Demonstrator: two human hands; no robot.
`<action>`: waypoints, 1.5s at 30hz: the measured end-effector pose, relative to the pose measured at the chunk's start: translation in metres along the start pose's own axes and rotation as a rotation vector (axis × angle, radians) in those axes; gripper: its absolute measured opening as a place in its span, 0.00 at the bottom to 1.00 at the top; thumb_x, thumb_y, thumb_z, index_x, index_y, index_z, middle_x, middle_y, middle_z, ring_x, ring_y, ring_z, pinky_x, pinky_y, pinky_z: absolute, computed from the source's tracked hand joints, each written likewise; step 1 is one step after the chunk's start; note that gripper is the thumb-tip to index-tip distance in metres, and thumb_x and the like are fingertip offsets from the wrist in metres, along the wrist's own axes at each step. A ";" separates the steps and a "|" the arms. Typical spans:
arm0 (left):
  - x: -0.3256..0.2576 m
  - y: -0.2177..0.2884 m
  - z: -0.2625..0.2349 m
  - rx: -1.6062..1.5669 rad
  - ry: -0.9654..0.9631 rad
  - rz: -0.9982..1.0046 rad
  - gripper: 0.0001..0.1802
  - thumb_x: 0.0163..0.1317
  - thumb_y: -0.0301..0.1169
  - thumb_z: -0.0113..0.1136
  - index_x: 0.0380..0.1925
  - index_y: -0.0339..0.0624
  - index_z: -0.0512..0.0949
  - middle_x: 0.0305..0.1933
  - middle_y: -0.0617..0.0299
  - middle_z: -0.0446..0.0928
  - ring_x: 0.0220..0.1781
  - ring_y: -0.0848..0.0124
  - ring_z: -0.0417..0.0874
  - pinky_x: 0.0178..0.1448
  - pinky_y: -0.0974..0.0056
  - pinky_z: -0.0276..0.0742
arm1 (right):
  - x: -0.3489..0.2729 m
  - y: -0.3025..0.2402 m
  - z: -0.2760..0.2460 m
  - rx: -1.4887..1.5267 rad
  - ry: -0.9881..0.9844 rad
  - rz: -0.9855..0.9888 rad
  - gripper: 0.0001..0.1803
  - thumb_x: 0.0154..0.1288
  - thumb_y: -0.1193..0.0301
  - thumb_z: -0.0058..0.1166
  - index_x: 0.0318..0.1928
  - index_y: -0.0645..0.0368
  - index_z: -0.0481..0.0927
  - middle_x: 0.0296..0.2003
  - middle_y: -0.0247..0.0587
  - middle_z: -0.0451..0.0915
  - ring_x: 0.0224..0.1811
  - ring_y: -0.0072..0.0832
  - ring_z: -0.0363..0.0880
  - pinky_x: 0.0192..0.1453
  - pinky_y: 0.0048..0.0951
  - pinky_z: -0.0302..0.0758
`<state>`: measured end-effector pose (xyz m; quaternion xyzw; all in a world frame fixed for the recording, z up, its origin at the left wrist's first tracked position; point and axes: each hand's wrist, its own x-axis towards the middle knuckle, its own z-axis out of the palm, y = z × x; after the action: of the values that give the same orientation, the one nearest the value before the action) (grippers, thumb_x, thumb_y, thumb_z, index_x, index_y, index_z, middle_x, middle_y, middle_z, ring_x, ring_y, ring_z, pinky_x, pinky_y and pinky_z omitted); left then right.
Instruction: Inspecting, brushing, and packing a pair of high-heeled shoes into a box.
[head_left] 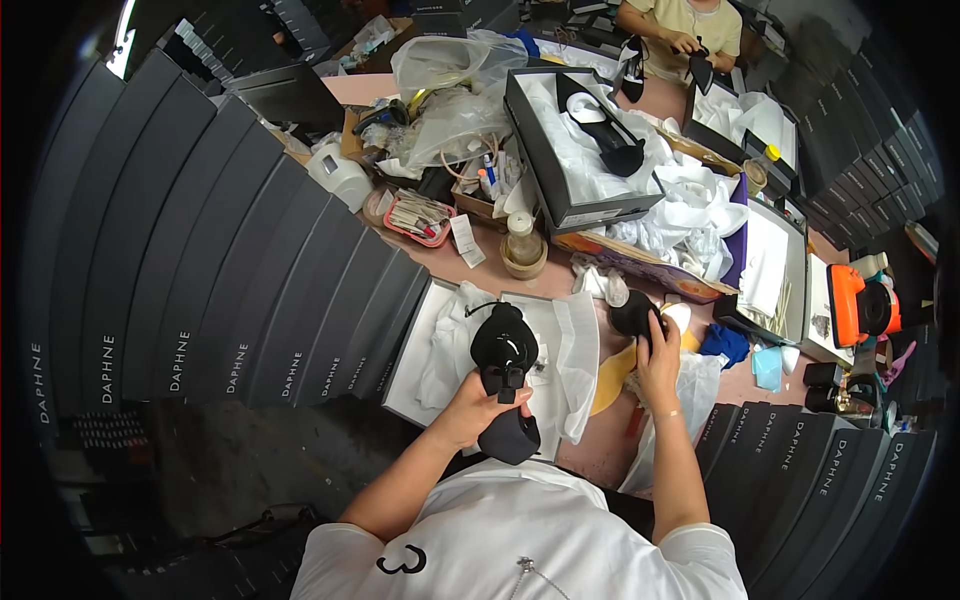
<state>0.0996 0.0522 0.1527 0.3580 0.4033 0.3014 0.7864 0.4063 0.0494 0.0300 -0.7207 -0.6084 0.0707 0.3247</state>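
Observation:
In my left hand [478, 408] is a black shoe [507, 345] with a buckle, held around its middle over an open shoe box [407, 385]. White tissue paper [575, 365] lines that box and spills over its right side. My right hand [656, 365] has its fingers curled over another black shoe [630, 316] on the table to the right. Part of this second shoe is hidden by the fingers. Beneath my right hand lie a yellow cloth or sheet [612, 382] and a clear plastic bag [690, 395].
Tall stacks of dark shoe boxes [210, 260] curve along the left, with more boxes [800, 460] at the lower right. Ahead, an open box holds a black shoe [605, 130]. A glue bottle [522, 240], blue cloth [725, 344] and orange device [862, 306] stand about. Across the table, a person [690, 35] handles shoes.

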 end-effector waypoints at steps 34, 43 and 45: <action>-0.037 0.013 -0.033 -0.186 -0.011 0.038 0.17 0.51 0.24 0.66 0.42 0.37 0.75 0.33 0.61 0.78 0.33 0.73 0.81 0.39 0.65 0.80 | -0.040 -0.074 -0.057 -0.019 -0.134 -0.215 0.25 0.60 0.74 0.56 0.59 0.62 0.73 0.43 0.52 0.76 0.43 0.47 0.76 0.48 0.38 0.73; -0.055 0.001 -0.024 1.408 -0.261 0.176 0.18 0.47 0.27 0.65 0.40 0.38 0.75 0.37 0.49 0.78 0.43 0.51 0.81 0.46 0.53 0.76 | -0.025 -0.129 -0.052 1.296 -1.256 0.395 0.40 0.71 0.43 0.39 0.68 0.66 0.60 0.54 0.46 0.77 0.55 0.29 0.77 0.58 0.29 0.73; -0.054 -0.004 -0.020 1.580 -0.363 0.127 0.13 0.50 0.25 0.60 0.38 0.38 0.77 0.34 0.50 0.79 0.41 0.52 0.82 0.46 0.52 0.75 | -0.018 -0.147 -0.046 0.909 -1.350 0.135 0.44 0.64 0.43 0.52 0.69 0.63 0.61 0.50 0.46 0.78 0.46 0.28 0.77 0.55 0.29 0.74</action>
<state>0.0565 0.0151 0.1640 0.8728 0.3421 -0.0910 0.3360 0.3026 0.0228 0.1415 -0.3558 -0.5400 0.7491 0.1439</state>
